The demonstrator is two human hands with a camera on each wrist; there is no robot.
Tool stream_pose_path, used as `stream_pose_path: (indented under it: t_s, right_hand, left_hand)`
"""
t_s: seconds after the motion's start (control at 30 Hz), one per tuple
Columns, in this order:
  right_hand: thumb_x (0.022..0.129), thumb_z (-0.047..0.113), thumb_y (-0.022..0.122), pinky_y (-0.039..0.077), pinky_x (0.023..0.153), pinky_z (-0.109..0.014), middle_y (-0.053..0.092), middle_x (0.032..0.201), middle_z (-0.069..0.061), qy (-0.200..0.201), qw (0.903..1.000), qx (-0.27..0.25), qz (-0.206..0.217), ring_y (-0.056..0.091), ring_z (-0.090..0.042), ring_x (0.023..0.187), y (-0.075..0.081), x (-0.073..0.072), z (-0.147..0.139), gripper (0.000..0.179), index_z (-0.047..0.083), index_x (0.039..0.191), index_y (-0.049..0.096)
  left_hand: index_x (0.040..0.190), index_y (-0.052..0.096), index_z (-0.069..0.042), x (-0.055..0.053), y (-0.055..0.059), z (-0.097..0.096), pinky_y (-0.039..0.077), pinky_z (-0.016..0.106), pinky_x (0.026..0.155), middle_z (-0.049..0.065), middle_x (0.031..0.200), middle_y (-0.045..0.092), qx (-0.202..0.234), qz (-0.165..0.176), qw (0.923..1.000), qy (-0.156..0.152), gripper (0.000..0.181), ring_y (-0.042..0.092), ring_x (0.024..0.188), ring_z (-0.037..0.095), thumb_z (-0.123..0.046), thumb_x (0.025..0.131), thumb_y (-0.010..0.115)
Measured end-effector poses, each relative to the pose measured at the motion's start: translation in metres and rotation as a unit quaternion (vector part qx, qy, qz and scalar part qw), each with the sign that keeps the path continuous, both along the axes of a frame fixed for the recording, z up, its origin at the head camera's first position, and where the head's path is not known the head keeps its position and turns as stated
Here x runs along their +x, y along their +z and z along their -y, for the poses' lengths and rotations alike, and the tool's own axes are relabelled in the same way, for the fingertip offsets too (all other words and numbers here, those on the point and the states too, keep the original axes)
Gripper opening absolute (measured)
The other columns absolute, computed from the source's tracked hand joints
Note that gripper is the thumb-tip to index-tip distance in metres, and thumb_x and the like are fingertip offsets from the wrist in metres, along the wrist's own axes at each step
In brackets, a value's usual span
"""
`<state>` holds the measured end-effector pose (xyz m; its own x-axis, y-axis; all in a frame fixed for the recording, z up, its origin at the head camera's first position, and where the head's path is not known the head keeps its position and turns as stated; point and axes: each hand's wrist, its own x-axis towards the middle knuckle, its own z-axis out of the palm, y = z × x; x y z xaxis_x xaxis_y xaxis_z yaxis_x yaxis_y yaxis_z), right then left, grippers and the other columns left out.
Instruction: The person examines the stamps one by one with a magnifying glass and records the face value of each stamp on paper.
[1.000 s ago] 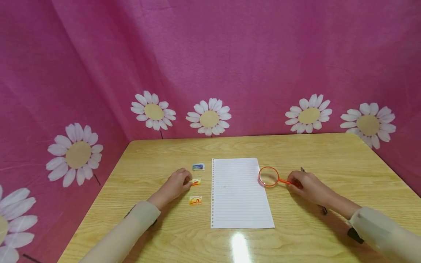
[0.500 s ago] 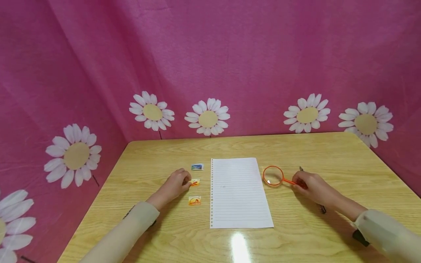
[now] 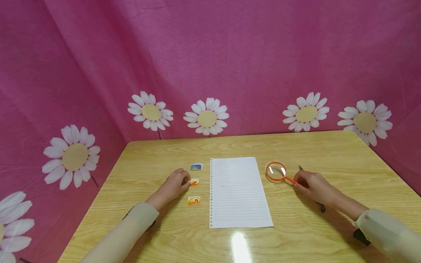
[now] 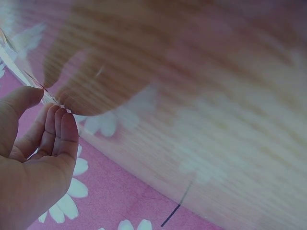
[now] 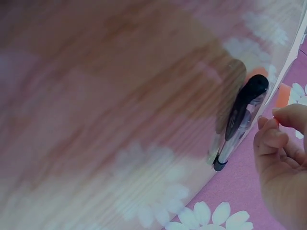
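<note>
Magnifying glass (image 3: 276, 171) in right fingers (image 3: 301, 176)

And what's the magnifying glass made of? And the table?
The magnifying glass seems plastic in its orange rim and handle: smooth, one even colour. Its clear lens catches white glints, so it could be glass or plastic. The table looks like varnished wood, with grain lines and a glossy shine, though it might be a wood-patterned sheet.

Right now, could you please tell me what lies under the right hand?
In the head view, a pen shows at both ends; its middle is covered by the right hand.
</note>
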<state>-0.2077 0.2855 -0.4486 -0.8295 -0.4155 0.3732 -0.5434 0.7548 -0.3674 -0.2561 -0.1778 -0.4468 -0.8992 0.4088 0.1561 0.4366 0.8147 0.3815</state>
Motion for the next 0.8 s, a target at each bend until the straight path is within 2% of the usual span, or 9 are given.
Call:
stream_pose_path:
  t_s: [0.1,0.33,0.43,0.63,0.8]
  right_hand:
    - [0.081,-0.001,0.074,0.041,0.051,-0.019,0.06,0.068,0.007,-0.007,0.9999,0.001,0.008,0.044,0.009,0.062,0.001,0.0,0.0,0.014,0.005,0.085,0.062]
    - [0.084,0.001,0.071,0.045,0.054,-0.021,0.064,0.073,0.002,-0.036,0.9977,0.011,0.056,0.049,0.006,0.064,0.004,0.0,-0.001,0.01,0.002,0.089,0.063]
    - [0.084,0.0,0.071,0.046,0.055,-0.021,0.065,0.072,0.002,-0.038,0.9972,0.015,0.062,0.05,0.006,0.064,0.004,-0.001,-0.001,0.009,0.001,0.088,0.063]
    - [0.083,-0.001,0.071,0.044,0.052,-0.02,0.063,0.069,0.001,-0.04,0.9961,0.002,0.079,0.047,0.006,0.061,0.006,0.002,0.001,0.009,0.0,0.086,0.062]
    - [0.082,-0.001,0.071,0.04,0.05,-0.02,0.057,0.068,0.001,-0.044,0.9947,-0.006,0.092,0.043,0.003,0.058,0.011,0.004,0.003,0.019,-0.002,0.093,0.055]
  left_hand:
    - [0.091,0.065,-0.002,-0.001,-0.001,0.0,0.047,0.029,0.069,0.006,0.084,0.057,0.001,-0.001,1.0,-0.001,0.009,0.048,0.074,0.013,-0.006,0.087,0.072]
    - [0.091,0.066,-0.001,-0.001,-0.002,0.001,0.049,0.029,0.07,0.006,0.083,0.058,-0.001,-0.015,0.9998,-0.01,0.009,0.049,0.074,0.013,-0.006,0.086,0.072]
    - [0.091,0.066,-0.001,0.0,-0.001,0.001,0.048,0.029,0.07,0.005,0.083,0.057,-0.002,-0.013,0.9999,-0.011,0.009,0.048,0.074,0.012,-0.005,0.086,0.072]
    - [0.092,0.066,-0.001,0.001,0.001,0.0,0.047,0.028,0.069,0.005,0.083,0.056,-0.006,-0.006,1.0,-0.004,0.009,0.046,0.074,0.013,-0.005,0.087,0.071]
    - [0.092,0.066,-0.001,0.0,0.0,0.001,0.048,0.03,0.07,0.006,0.084,0.057,-0.007,-0.006,1.0,-0.002,0.009,0.047,0.074,0.013,-0.006,0.086,0.072]
